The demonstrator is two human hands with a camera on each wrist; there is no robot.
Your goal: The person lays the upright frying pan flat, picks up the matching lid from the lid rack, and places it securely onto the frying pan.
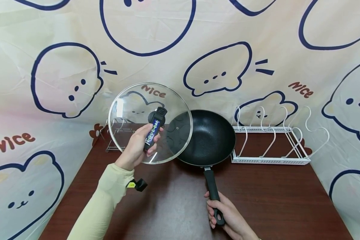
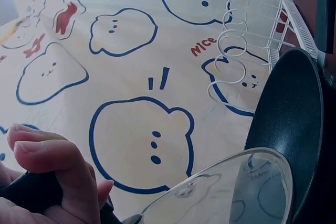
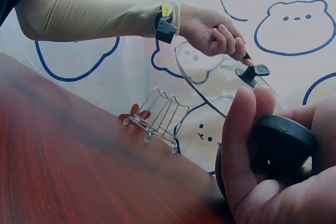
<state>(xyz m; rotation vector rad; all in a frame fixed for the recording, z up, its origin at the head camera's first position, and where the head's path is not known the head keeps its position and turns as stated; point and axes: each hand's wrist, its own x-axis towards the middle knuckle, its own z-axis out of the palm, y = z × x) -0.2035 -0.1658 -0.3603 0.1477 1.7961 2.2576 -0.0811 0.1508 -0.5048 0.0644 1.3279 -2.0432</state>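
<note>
My left hand [image 1: 138, 141] grips the black handle [image 1: 154, 128] of a round glass lid [image 1: 129, 100], which is raised and tilted toward me left of the pan. Its clear disc overlaps the left edge of a black frying pan [image 1: 211, 133] in the head view. Fingers of my right hand [image 1: 226, 213] curl round the pan's long black handle [image 1: 211, 186], near its end with the hanging hole. The pan's inside is bare and dark. From the right wrist, the pan handle's end [image 3: 286, 140] shows between thumb and fingers, with the lid [image 3: 205, 87] beyond.
A white wire rack [image 1: 270, 161] with curved dividers stands right of the pan on the brown table [image 1: 267, 196]. Behind the lid at the left is a smaller metal rack [image 3: 157, 116]. A cloth backdrop [image 1: 156, 70] with cartoon drawings hangs along the back and sides.
</note>
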